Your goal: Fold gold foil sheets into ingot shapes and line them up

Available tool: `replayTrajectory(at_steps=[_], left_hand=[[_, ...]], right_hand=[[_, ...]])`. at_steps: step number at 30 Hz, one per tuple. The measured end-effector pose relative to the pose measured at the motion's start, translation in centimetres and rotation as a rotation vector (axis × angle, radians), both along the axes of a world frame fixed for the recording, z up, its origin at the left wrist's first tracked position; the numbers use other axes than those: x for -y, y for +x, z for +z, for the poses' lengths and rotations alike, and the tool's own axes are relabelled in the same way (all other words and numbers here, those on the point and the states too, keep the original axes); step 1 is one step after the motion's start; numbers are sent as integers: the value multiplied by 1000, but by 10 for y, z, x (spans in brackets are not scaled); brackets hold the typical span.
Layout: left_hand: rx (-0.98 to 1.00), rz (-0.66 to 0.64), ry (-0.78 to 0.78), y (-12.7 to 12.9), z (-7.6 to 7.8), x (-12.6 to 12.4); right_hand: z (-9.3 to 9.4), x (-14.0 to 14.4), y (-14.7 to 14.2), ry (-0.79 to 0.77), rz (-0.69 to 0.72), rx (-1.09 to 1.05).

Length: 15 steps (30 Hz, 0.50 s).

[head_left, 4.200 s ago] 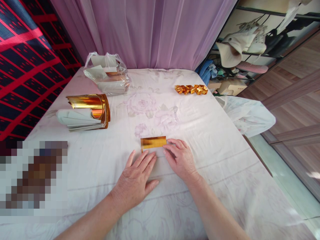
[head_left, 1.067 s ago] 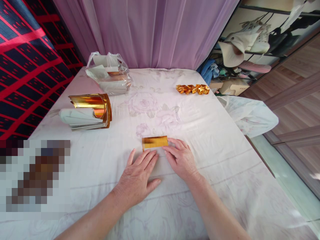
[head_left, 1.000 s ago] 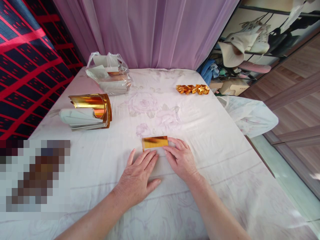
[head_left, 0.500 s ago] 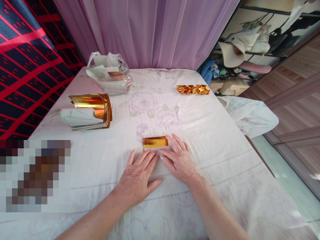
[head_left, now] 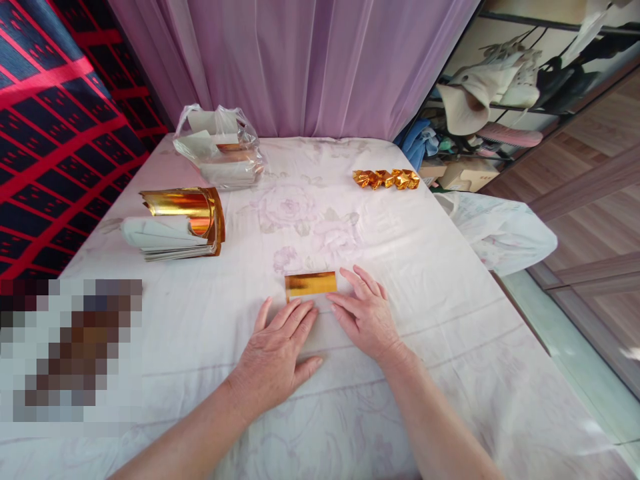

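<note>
Pale floral cloth (head_left: pixel 425 253) covers the table where we work, a lilac curtain (head_left: pixel 310 60) hanging behind it. At far left sits a stack of gold-faced paper sheets (head_left: pixel 175 223), its top sheets curling upward, and behind it a clear plastic bag (head_left: pixel 220 147) of more sheets. Our left hand (head_left: pixel 277 357) lies flat, palm down, fingers spread and lightly fanned, the fingertips pressing the near white part of a folded sheet (head_left: pixel 311 285). That sheet rests at the table's middle, just ahead of both hands, showing a shiny gold band along its far edge and white paper nearer to us. Our right hand (head_left: pixel 367 313) is also open and flat beside it, fingers apart, its fingertips at the sheet's right end; we cannot tell whether they touch the gold band. Farther right, near the table's far edge, a row of folded gold pieces (head_left: pixel 385 179) lies in a line. We can read no writing anywhere.
</note>
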<state>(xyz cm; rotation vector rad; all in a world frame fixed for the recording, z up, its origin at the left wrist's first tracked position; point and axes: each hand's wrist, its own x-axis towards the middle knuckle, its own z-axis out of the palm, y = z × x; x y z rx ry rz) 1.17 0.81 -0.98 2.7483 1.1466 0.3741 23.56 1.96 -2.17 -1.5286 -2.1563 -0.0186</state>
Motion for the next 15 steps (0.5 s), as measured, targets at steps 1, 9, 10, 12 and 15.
replayTrajectory(at_steps=[1,9,10,12,15], left_hand=[[2,2,-1,0,0,0],[8,3,-6,0,-1,1],[8,4,-4,0,-1,1],[2,1,2,0,-1,1],[-5,-7,6,0,-1,1]], right_hand=[[0,0,1,4,-5,2],[1,-1,2,-6,-3,15],[1,-1,2,-10,-7,13],[0,-1,2,-15,-19,6],[-2,-1,1,-14,-37,-4]])
